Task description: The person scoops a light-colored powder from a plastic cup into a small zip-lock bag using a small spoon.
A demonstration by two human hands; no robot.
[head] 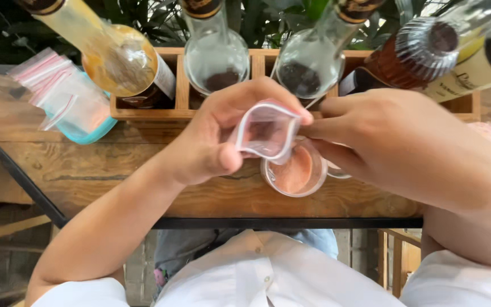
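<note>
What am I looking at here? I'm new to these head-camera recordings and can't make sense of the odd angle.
There is one picture, from a camera worn on a person's head, looking straight down. That is why you see their white shirt at the bottom and the bottles from above.

There is no machine: two bare hands do the work. The left hand and the right hand together hold a small clear zip bag, pinching it at its mouth, just above a small glass with pinkish powder in it.

The glass stands on a wooden table. Behind it is a wooden rack holding several glass bottles. At the left, a bundle of spare zip bags rests in a light blue container. Green plants fill the background.
</note>
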